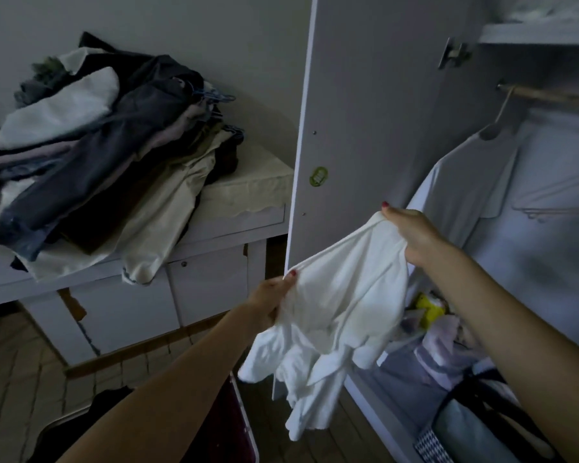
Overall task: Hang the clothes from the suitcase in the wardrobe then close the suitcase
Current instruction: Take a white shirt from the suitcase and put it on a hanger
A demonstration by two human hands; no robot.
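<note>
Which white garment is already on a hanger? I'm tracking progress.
The white shirt on the wardrobe rail; the other white garment is held, hangerless.

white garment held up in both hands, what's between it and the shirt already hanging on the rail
In the head view, only the right hand gripping the white garment and the open wardrobe door edge; otherwise a bare gap to the hung shirt.

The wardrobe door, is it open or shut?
Open. The wardrobe door swings out, and you can see a shirt hanging inside.

— What's on the left?
— A white counter against the wall; a lace mat on top.
— Lower right?
— Bags, perhaps; a yellow item too blurred to name.
</note>
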